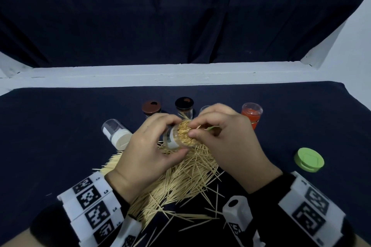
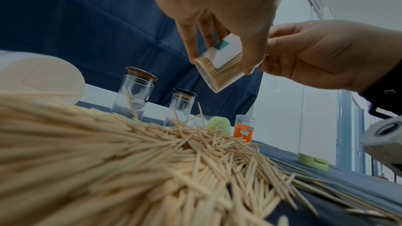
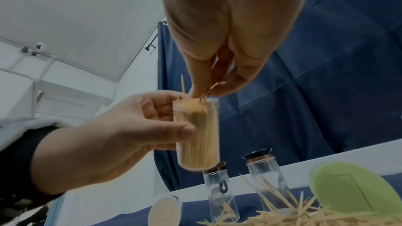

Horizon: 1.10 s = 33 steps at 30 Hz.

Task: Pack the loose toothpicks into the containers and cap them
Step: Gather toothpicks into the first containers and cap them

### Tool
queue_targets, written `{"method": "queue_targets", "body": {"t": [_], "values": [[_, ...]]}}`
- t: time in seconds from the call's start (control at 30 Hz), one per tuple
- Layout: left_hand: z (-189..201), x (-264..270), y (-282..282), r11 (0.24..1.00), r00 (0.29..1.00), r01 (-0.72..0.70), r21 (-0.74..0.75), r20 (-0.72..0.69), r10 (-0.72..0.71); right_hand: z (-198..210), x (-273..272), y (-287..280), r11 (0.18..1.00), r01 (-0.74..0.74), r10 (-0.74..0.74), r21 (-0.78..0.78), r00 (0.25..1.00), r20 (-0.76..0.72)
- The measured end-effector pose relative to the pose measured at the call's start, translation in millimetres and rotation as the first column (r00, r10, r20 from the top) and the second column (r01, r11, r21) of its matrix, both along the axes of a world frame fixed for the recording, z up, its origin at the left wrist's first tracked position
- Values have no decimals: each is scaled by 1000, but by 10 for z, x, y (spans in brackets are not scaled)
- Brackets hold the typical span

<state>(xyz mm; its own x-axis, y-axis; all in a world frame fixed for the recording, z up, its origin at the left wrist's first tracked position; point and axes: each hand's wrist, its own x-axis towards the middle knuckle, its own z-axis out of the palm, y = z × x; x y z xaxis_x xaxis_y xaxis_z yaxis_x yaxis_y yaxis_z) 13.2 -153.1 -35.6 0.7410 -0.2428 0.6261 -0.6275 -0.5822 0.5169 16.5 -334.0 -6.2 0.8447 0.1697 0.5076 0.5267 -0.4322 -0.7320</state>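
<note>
A dark navy cloth-covered table (image 1: 60, 126) carries a broad heap of loose pale wooden toothpicks (image 1: 180, 182) that spreads under both wrists.

Above the heap, the left hand (image 1: 148, 146) is raised off the cloth with its palm turned inward, and its fingers and thumb curl round a clear plastic cylindrical container packed full of toothpicks (image 1: 178, 135). The container is tilted in the head view, its open mouth turned toward the right hand. A white label with a teal patch shows on its side in the left wrist view; no words on it can be read.

The right hand (image 1: 224, 136) hangs over that mouth, wrist high and fingers pointing down. Its thumb and fingertips (image 3: 195, 92) pinch a few toothpicks whose lower ends stand in the open top; 1 toothpick sticks up higher than the others.

Behind the hands stand 2 clear jars, 1 with a brown lid (image 1: 151, 107) and 1 with a black lid (image 1: 184, 104), each holding a few slanted toothpicks and bearing a dark round emblem with small blurred print, possibly a brand name. A clear container with red contents (image 1: 252, 113) stands to the right. A clear container with a white cap (image 1: 116, 134) lies on its side to the left. A round light green plastic cap (image 1: 309, 159) rests alone on the cloth, well apart to the right.
</note>
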Motion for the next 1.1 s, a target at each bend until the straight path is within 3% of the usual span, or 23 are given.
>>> {"method": "queue_targets", "body": {"t": [0.13,0.27,0.43,0.6,0.7,0.8,0.93,1.1], "values": [[2,3,-18,1000,1000,8,11,-20,-7,-3,-48,8,993,25,0,-117,978,209],[-1,8,13,999,999,-13,45,-30,14,-62,-97,-11,1000,14,-10,-13,965,264],[-3,-10,-13,1000,1000,21,10,-12,-21,-32,-66,40,999,16,-5,-51,979,205],[-12,1,1,1000,1000,6,-11,-8,-6,49,-34,-69,999,-46,46,-16,998,-36],[-17,12,3,1000,1000,8,-29,-17,-8,49,-73,-67,997,24,-22,78,999,-28],[-5,8,-20,1000,1000,21,-15,-13,-21,-9,-85,-30,989,138,-140,57,990,27],[-2,4,-16,999,999,39,12,-10,-39,-55,-112,72,994,109,-105,-17,982,157],[2,-8,4,998,999,40,44,-2,-40,0,-58,7,997,54,-53,-53,999,5]]}}
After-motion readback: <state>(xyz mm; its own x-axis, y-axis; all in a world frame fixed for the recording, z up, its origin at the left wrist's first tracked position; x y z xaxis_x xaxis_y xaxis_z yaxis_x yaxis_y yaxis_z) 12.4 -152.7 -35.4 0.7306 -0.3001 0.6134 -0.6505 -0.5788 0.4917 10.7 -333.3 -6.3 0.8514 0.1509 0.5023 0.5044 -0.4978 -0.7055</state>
